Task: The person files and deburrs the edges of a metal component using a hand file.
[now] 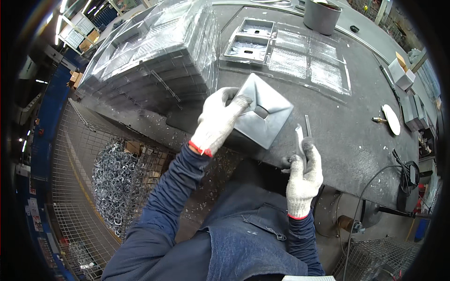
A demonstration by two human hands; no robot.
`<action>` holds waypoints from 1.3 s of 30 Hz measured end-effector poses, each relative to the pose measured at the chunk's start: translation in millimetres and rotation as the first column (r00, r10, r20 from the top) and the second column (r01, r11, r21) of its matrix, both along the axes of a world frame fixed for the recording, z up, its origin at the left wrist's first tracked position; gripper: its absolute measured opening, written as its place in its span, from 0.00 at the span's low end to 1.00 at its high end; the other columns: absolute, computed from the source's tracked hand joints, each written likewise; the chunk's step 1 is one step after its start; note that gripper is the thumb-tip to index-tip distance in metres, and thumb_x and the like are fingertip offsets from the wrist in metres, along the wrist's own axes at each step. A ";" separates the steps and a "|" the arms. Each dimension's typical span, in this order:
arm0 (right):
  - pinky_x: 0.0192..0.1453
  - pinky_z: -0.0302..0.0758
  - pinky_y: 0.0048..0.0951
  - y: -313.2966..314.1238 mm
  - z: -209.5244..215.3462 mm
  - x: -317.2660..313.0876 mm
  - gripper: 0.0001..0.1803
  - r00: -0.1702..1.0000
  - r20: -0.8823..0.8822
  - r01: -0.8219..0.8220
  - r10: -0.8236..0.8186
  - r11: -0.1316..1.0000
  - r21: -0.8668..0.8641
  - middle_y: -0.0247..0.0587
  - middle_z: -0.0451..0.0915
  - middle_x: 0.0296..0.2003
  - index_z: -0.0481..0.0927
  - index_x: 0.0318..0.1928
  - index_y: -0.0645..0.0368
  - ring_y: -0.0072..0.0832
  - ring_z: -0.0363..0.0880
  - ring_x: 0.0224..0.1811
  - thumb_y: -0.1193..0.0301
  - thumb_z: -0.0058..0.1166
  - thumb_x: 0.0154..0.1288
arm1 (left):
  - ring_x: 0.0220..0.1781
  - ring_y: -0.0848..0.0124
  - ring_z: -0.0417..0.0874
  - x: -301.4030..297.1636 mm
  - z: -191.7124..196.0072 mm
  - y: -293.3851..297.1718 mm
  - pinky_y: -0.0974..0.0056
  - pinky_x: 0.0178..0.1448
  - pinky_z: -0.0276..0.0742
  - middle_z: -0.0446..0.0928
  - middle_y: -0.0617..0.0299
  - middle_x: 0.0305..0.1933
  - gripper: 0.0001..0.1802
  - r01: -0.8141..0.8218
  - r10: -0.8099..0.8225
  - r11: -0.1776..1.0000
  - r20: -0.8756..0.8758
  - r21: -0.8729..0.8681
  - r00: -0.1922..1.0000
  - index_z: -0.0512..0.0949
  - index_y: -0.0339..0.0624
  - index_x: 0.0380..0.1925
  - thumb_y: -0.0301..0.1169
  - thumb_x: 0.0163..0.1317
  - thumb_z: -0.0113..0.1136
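My left hand [216, 119], in a white knit glove with a red cuff, grips the left corner of a grey square metal casting [272, 100]. The casting tilts over the table's near edge, its face sloping in to an oblong central hole. My gloved right hand [304, 180] is closed round a slim hand tool with a pale, curved metal tip [299, 133], apart from the casting. The tool's handle is mostly hidden, so its exact kind is unclear. Just beyond those fingers shows a narrow metal strip [307, 125]; whether it is held cannot be told.
Stacked clear plastic trays [145, 70] stand at left. Another tray [311, 58] holds two castings [247, 48]. Behind stands a grey bucket [322, 18]. A white disc [391, 120] and coiled black cable [408, 175] lie right. Below left, a wire bin [77, 164] holds metal rings [117, 182].
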State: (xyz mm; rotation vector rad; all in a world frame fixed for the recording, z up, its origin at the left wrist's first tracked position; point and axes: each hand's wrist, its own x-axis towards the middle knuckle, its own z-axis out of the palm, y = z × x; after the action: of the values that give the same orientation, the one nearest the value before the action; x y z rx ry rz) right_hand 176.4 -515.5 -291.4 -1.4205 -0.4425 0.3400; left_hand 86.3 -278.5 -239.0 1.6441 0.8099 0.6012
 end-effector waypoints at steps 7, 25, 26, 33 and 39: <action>0.78 0.77 0.38 41.4 12.0 22.9 0.28 0.994 0.029 0.105 -0.107 0.992 0.071 0.58 0.77 0.75 0.70 0.79 0.74 0.41 0.79 0.75 0.82 0.50 0.83 | 0.72 0.63 0.80 -3.6 -17.0 -79.7 0.56 0.75 0.77 0.78 0.50 0.72 0.39 -0.153 0.282 0.925 0.359 -0.347 0.890 0.67 0.31 0.79 0.47 0.81 0.64; 0.66 0.84 0.35 67.3 20.3 71.5 0.22 0.727 0.655 0.236 -0.206 0.971 0.043 0.53 0.90 0.61 0.83 0.69 0.68 0.38 0.91 0.57 0.85 0.56 0.78 | 0.57 0.67 0.89 -19.3 -7.2 -33.4 0.58 0.63 0.84 0.86 0.58 0.58 0.23 0.162 -0.083 0.906 0.212 -0.391 0.974 0.81 0.37 0.63 0.34 0.71 0.70; 0.66 0.84 0.35 62.4 17.4 70.7 0.22 0.726 0.655 0.244 -0.209 0.969 0.039 0.53 0.90 0.61 0.83 0.69 0.68 0.38 0.91 0.57 0.85 0.56 0.78 | 0.56 0.66 0.89 -13.5 -3.5 -47.3 0.59 0.61 0.85 0.86 0.58 0.58 0.24 0.127 0.014 0.883 0.295 -0.453 0.955 0.81 0.36 0.63 0.34 0.71 0.70; 0.53 0.85 0.43 30.2 14.5 11.6 0.23 0.677 0.726 0.056 0.120 0.975 -0.213 0.53 0.89 0.45 0.88 0.64 0.63 0.47 0.90 0.46 0.83 0.66 0.68 | 0.52 0.72 0.89 -4.5 -37.8 -61.1 0.63 0.58 0.86 0.89 0.58 0.54 0.19 -0.115 0.292 0.913 0.427 -0.392 0.856 0.83 0.35 0.59 0.30 0.74 0.75; 0.40 0.81 0.48 49.6 6.9 16.4 0.30 0.627 0.752 -0.026 0.204 0.970 -0.241 0.48 0.84 0.32 0.86 0.68 0.57 0.49 0.86 0.34 0.82 0.67 0.64 | 0.53 0.70 0.90 -6.9 -47.9 -60.6 0.63 0.60 0.88 0.88 0.56 0.55 0.19 -0.072 0.253 0.921 0.447 -0.384 0.858 0.82 0.33 0.60 0.26 0.73 0.74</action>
State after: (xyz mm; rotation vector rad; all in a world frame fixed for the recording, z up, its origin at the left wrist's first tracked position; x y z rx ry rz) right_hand 192.8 -466.0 -284.5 -1.7148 -1.2496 -0.1691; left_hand 79.4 -339.1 -286.9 1.0270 0.6365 0.8939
